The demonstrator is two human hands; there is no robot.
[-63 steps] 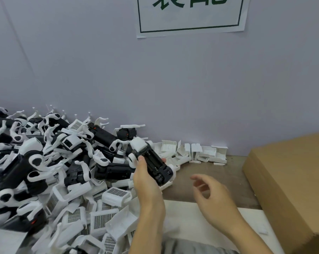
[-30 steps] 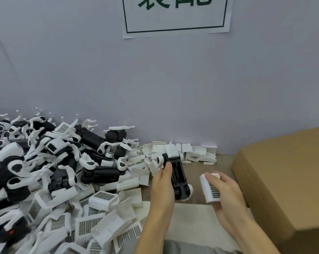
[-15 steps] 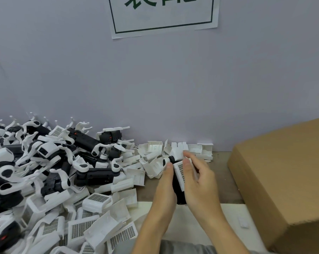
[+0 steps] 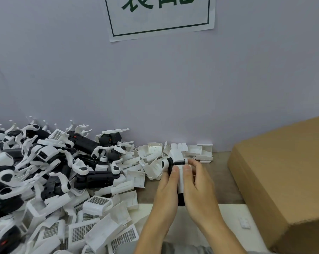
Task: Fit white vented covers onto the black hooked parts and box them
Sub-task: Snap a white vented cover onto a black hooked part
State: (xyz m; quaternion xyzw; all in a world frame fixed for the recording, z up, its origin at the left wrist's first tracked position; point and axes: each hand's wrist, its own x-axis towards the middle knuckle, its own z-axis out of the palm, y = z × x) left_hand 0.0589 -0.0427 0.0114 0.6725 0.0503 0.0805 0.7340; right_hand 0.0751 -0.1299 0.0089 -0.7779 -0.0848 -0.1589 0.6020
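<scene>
**Mia:** Purple-grey wall (image 4: 173,92) fills most of what we see. It goes all the way across the back. What is stuck on it up high?

**Ben:** A white paper sign (image 4: 160,15) with a green frame and big green marks. Its top is cut off.

**Mia:** And under the wall?

**Ben:** A brown table (image 4: 221,182). It has a white mat (image 4: 232,217) on the near part.

**Mia:** What is the big brown thing on the right?

**Ben:** A cardboard box (image 4: 283,178). It sits on the table, right next to the hands.

**Mia:** Look at the mess on the left!

**Ben:** That is a heap of black hooked parts (image 4: 67,162) with white curly hooks. Loose white vented covers (image 4: 92,226) lie at the front of the heap. More white covers lie along the wall.

**Mia:** Where is the one being worked on?

**Ben:** In the middle, held up over the table, between both hands. It is one black hooked part (image 4: 180,198), with its round white end pointing to the wall. A white cover (image 4: 180,180) lies on top of it.

**Mia:** What are the fingers doing?

**Ben:** The left hand (image 4: 166,193) curls round the left side of the black part. The right hand (image 4: 199,191) curls round the right side, and its thumb presses on the white cover.
</scene>
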